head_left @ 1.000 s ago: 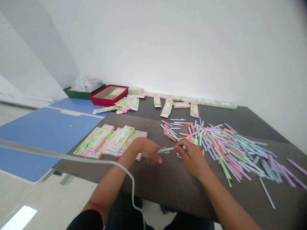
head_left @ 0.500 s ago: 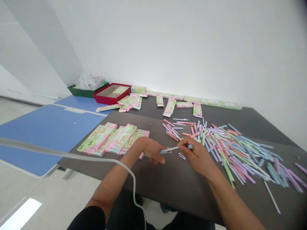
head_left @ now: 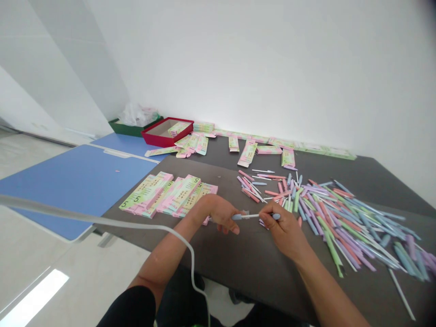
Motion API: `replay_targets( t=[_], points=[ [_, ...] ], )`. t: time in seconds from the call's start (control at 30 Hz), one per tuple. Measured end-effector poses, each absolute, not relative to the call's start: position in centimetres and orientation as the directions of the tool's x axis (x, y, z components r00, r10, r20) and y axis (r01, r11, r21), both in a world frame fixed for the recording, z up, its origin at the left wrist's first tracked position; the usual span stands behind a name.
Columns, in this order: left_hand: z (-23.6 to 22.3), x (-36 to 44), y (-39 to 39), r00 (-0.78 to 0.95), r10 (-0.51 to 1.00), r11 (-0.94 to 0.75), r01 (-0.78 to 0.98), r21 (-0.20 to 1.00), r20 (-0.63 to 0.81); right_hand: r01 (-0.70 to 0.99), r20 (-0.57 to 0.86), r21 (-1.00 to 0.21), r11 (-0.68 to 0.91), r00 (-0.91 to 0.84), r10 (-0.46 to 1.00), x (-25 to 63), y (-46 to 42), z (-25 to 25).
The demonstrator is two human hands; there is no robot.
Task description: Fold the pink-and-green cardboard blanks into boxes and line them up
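My left hand (head_left: 224,215) is closed on a light blue pen part (head_left: 237,217) that sticks out past its fingertips. A thin white rod like a pen refill (head_left: 251,216) runs from that part to my right hand (head_left: 282,230). My right thumb and fingers pinch this pen, and its rounded blue end (head_left: 276,216) shows beyond them. Whether the pieces are joined I cannot tell. Something small and clear shows by the left fingertips. A purple pen piece lies on the table, partly hidden behind my right hand.
A heap of coloured pen parts (head_left: 344,222) spreads across the right of the dark table (head_left: 235,268). Printed pen boxes (head_left: 180,195) lie at left; others line the wall. A red tray (head_left: 156,138) and green tray (head_left: 131,131) stand at back left. A white cable (head_left: 136,225) crosses in front.
The view has shifted slightly, so the table appears further right. The white rod between my hands has gone from tilted to nearly level. Both hands keep their grip.
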State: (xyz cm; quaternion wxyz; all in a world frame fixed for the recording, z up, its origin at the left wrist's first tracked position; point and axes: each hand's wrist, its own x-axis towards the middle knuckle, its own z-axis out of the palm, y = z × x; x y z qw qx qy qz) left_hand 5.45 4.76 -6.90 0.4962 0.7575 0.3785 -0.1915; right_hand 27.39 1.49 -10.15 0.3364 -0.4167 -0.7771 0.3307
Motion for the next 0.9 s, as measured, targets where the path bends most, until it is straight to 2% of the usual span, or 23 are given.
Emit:
replay_targets(
  t=[0.23,0.43,0.67,0.9],
  points=[
    [-6.5,5.6,4.6,0.638,0.374,-0.24,0.768,0.594,-0.674,0.42,0.305,-0.777,0.47,-0.402,0.863,27.1,0.9,-10.9],
    [-6.5,5.8,4.4,0.636,0.38,-0.231,0.769,0.597,-0.672,0.449,0.263,-0.783,0.432,-0.39,0.882,27.3,1.2,-10.5],
    [-6.2,5.7,4.3,0.624,0.389,-0.253,0.78,0.573,-0.678,0.443,0.328,-0.741,0.504,-0.416,0.848,27.1,0.9,-9.6],
    [-5.3,5.9,4.0,0.625,0.393,-0.281,0.78,0.56,-0.674,0.451,0.296,-0.747,0.488,-0.431,0.852,27.1,0.7,-10.1]
  ],
)
